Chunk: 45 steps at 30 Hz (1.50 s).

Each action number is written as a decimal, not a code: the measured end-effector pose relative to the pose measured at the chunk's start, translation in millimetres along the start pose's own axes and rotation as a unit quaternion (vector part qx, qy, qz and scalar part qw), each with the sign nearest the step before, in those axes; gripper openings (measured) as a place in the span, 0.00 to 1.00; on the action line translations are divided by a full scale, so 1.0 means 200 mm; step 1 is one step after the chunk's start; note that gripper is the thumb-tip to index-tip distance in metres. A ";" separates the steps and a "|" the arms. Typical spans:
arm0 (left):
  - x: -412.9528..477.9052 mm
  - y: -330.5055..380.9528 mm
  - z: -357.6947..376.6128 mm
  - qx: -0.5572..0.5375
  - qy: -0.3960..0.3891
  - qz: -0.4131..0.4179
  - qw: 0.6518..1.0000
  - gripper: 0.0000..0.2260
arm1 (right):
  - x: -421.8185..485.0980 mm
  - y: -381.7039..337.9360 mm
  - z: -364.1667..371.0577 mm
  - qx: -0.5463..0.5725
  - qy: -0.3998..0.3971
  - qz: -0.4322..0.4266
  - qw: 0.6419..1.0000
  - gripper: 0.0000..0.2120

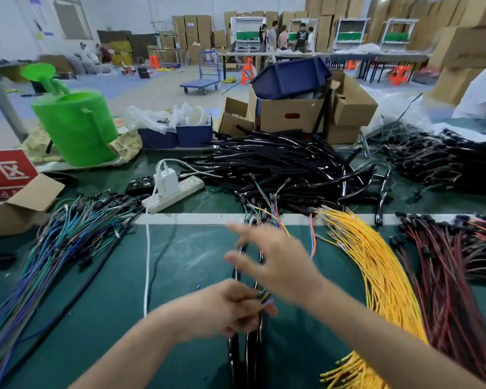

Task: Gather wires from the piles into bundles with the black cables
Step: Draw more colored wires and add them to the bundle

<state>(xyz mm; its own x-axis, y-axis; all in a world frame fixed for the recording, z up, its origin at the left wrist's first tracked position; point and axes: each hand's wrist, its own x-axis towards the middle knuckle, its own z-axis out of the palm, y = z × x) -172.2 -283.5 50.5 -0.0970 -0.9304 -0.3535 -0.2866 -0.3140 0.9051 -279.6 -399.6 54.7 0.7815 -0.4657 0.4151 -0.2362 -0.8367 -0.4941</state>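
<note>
The bundle (236, 357), a few black cables with coloured wire ends, was seen low centre of the frame, laid lengthwise over the green mat (185, 262). It was clamped by the left hand (225, 307), fingers curled round it. The right hand (272, 259) was held just above, mid-frame, with fingers spread and straight and nothing gripped. Contact with the cables could not be told through the motion blur. Feed piles were noted around: blue-green wires (56, 248) at left, yellow wires (385, 282) right of centre, dark red wires (446, 265) far right, and the black cable pile (278, 161) upper centre. The wires were judged light, thin and floppy, likely to tangle and drag neighbours. A pinch near the connector ends, drawn along the lay of the pile, was judged best. The black cables were judged stiffer and glossy, so probably slippery. A full finger wrap close to where the wires meet them was judged safest, since a mid-length hold would let the ends splay. Writing: on the red sign (3, 172) at the left edge a white "区" was read, with a cut-off character beside it and cropped Latin letters below, illegible. A mark on the white charger (166, 179) in the power strip (177, 192) was too small to read.
</note>
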 end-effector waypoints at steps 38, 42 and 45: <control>0.30 -0.05 0.15 -0.405 0.513 0.176 0.736 0.08 | -0.21 0.25 0.15 0.138 0.158 0.073 0.975 0.13; 0.31 -0.05 0.15 -0.394 0.527 0.194 0.728 0.07 | -0.21 0.25 0.15 0.134 0.158 0.073 0.975 0.13; 0.32 -0.05 0.15 -0.395 0.532 0.199 0.723 0.09 | -0.21 0.25 0.14 0.128 0.158 0.071 0.976 0.12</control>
<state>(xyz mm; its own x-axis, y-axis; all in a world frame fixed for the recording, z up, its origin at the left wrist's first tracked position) -204.6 -333.9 11.6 0.8852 -0.4644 -0.0260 0.2354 0.3992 0.8861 -308.0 -413.1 -9.0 0.5247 -0.6708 0.5241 -0.1443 -0.6768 -0.7218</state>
